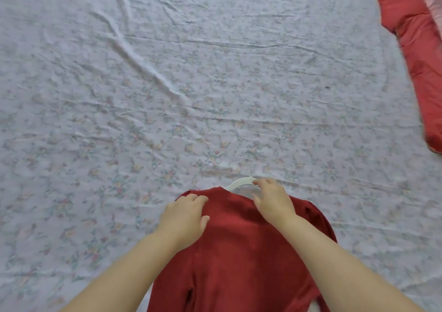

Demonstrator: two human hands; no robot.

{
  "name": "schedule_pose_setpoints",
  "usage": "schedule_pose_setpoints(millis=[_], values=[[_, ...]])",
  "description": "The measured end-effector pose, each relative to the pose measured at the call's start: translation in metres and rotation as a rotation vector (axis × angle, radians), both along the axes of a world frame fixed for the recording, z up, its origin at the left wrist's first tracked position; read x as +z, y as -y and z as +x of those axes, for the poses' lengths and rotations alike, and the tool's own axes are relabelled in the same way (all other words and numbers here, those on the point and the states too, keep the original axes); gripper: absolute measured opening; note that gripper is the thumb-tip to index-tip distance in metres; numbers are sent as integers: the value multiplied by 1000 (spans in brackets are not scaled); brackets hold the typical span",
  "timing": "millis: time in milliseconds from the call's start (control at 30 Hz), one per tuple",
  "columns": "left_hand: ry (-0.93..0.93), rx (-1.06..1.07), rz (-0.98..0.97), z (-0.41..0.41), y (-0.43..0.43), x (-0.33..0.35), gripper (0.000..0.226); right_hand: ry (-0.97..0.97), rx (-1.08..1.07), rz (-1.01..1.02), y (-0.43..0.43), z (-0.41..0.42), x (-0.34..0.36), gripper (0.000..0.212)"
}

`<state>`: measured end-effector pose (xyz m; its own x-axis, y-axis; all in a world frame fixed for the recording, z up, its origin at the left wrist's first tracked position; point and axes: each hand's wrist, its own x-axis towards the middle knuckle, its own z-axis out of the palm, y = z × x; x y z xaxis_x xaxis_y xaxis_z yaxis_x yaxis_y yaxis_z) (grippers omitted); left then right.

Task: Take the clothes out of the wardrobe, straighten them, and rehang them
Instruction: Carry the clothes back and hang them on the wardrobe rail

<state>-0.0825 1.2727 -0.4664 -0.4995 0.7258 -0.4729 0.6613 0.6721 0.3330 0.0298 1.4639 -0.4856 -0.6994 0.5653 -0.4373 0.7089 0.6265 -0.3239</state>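
Observation:
A dark red garment (pixel 236 247) lies flat on the bed in front of me, its neck end pointing away. A white hanger (pixel 239 183) with a metal hook sticks out of the neck, partly under the fabric. My left hand (pixel 184 218) grips the garment's left shoulder, fingers curled into the cloth. My right hand (pixel 272 198) holds the hanger's right arm at the neck, fingers curled over it and the collar edge. The rest of the hanger is hidden inside the garment.
A wrinkled white floral bedsheet (pixel 167 96) covers the whole surface. A lighter red quilted cover (pixel 421 56) lies along the far right edge, with a pink cloth (pixel 434 5) on top of it.

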Motion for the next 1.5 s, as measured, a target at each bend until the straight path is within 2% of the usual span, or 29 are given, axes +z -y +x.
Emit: schedule_pose_setpoints(millis=[200, 333, 500, 567, 767, 933, 1033, 1100, 1333, 1433, 1500], values=[[-29, 29, 21, -4, -2, -45, 46, -79, -69, 70, -15, -8, -58, 47], [-29, 58, 69, -4, 5, -53, 47, -134, -78, 138, -19, 0, -70, 38], [-54, 85, 153, -7, 8, -47, 45, -25, -58, 92, -35, -7, -62, 26], [-58, 93, 185, -7, 8, -41, 46, -107, -89, 73, -30, -5, -52, 19], [-46, 134, 288, 7, 17, 1, 51, -427, -137, 144, 14, 29, 23, 24], [-29, 86, 356, 30, 32, 57, 54, -550, -67, 267, 63, 44, 118, 41], [-67, 94, 383, 37, 54, 101, 50, -585, -34, 263, 93, 51, 181, 57], [-67, 118, 447, 37, 67, 124, 45, -617, 3, 280, 108, 55, 206, 59], [-244, 281, 674, 48, 151, 229, 23, -778, 247, 236, 172, 56, 302, 59], [-290, 425, 691, 68, 187, 263, 23, -840, 362, 194, 193, 52, 330, 59], [-386, 525, 725, 80, 211, 290, 22, -884, 451, 180, 209, 49, 351, 56]])
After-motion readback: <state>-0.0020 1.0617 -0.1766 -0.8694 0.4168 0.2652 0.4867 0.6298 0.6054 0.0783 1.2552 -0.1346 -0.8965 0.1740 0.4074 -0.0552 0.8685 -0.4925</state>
